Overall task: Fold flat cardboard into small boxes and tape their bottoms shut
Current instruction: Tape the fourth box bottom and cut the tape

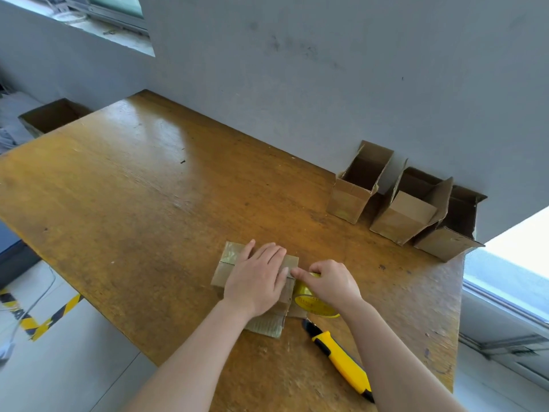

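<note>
Two hands on box (228, 264) | left hand (257, 279) flat, grip open | right hand (331, 282) grip closed on tape roll (312, 301) | risk: tape wrinkles if box shifts on tabletop (148, 188)

Small brown cardboard box (234, 264) lying bottom-up near the counter's front edge, glossy clear tape across its closed flaps. Yellow-cored tape roll (312, 301) touching its right side. Three finished boxes (353, 188) (407, 209) (451, 230) standing open-topped in a row at the far right, against the wall.
</note>
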Demonstrator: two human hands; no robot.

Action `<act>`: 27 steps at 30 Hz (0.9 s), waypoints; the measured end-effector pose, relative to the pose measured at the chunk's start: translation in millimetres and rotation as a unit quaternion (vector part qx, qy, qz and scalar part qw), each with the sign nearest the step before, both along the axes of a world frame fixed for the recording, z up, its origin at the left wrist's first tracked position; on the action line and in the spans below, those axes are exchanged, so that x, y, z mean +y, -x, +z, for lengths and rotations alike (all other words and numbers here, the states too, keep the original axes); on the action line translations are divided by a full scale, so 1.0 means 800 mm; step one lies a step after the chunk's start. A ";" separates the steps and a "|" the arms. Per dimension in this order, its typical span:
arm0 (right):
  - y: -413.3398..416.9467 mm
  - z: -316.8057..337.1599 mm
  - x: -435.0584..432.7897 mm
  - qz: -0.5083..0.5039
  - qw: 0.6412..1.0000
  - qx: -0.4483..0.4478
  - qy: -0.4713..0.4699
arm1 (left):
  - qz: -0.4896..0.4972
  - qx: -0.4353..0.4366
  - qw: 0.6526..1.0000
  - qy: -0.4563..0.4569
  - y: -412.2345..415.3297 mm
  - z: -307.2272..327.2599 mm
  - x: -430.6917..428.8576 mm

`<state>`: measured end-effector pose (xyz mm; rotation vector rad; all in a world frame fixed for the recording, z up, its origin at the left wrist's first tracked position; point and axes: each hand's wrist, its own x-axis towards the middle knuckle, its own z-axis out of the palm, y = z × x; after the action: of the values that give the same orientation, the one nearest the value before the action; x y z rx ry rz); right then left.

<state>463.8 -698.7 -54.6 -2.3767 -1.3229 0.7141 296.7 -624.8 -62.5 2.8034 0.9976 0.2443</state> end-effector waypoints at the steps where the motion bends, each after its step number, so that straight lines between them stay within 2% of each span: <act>1: 0.000 0.000 0.000 -0.001 1.000 0.001 0.004 | 0.007 -0.018 1.000 -0.001 0.000 -0.001 0.001; 5: 0.000 0.002 -0.001 0.003 1.000 0.005 0.013 | 0.018 -0.061 0.998 -0.024 0.001 -0.002 0.003; 15: 0.003 0.000 -0.007 -0.002 1.000 0.025 0.002 | 0.002 -0.081 0.996 -0.024 -0.001 -0.002 0.007; 17: 0.005 -0.001 -0.008 -0.016 1.000 0.024 0.005 | 0.006 -0.057 0.998 -0.019 0.001 -0.002 0.006; 22: 0.009 0.006 -0.009 -0.021 0.999 0.020 0.023 | 0.126 0.087 0.988 0.019 -0.007 -0.001 -0.008; 25: 0.014 0.012 -0.008 -0.026 0.999 0.004 0.026 | 0.138 0.095 0.985 0.049 -0.008 -0.007 -0.005; 27: 0.024 0.015 -0.005 -0.030 0.999 0.014 0.031 | 0.114 0.094 0.988 0.040 -0.001 -0.008 0.006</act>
<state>444.7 -702.9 -42.8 -2.4348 -1.2293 0.7773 297.1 -619.8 -68.6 2.6767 1.3395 -0.0346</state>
